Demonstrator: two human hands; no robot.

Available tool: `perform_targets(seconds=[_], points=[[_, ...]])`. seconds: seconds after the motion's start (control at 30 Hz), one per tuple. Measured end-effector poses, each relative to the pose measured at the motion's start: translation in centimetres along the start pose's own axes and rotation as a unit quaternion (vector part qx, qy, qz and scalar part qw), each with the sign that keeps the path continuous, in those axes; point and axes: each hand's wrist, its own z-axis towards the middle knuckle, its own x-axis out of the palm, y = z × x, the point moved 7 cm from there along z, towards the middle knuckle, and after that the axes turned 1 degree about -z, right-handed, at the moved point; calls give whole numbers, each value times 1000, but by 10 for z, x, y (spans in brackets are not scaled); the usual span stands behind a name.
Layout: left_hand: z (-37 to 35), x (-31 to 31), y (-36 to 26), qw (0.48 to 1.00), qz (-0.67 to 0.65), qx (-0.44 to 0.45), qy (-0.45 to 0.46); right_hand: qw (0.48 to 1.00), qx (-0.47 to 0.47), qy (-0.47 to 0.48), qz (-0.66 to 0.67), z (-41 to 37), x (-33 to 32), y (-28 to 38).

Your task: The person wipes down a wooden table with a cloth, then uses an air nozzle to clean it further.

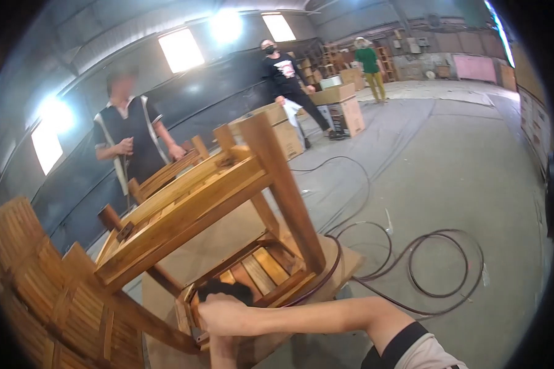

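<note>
My right hand (223,312) reaches in from the lower right, fingers curled, beside a dark, soft-edged object (232,290). Blur hides what that object is and whether I grip it. A second bare forearm, my left, rises from the bottom edge and meets the right hand; my left hand (220,337) is mostly covered there and its fingers do not show. Both hands are over the near-left corner of a low slatted wooden frame (258,270). Above it stands a tilted-looking wooden furniture frame (194,212) with thick legs and a slatted inside.
Slatted wooden panels (28,270) stand at left. Brown board (345,267) lies under the furniture. A dark hose (440,230) coils on the floor at right. Across the furniture a person (138,132) stands; two more people are farther back, near cardboard boxes (348,114).
</note>
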Motion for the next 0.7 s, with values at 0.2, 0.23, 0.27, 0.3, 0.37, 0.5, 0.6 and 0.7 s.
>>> perform_targets(seconds=[0.2,0.23,0.27,0.3,0.37,0.5,0.6,0.7], points=[[-10,-4,-9,989,-132,-71,-18,997,51,-40,37,19,29,-11],[-13,-4,-10,982,-165,-85,-21,997,40,-51,43,15,26,-10],[-16,-5,-11,976,-195,-98,-27,996,30,-63,53,12,25,-10],[-19,-6,-11,968,-226,-109,-33,997,19,-64,38,11,29,-11],[-26,-10,-10,952,-273,-132,-41,998,-2,-64,10,9,42,-15],[-31,-10,-15,921,-352,-162,-42,941,-117,-213,-234,-13,26,2],[-37,-13,-16,900,-394,-180,-46,926,-122,-211,-287,-19,18,11],[-42,-16,-18,882,-427,-191,-52,935,-126,-181,-279,-21,27,7]])
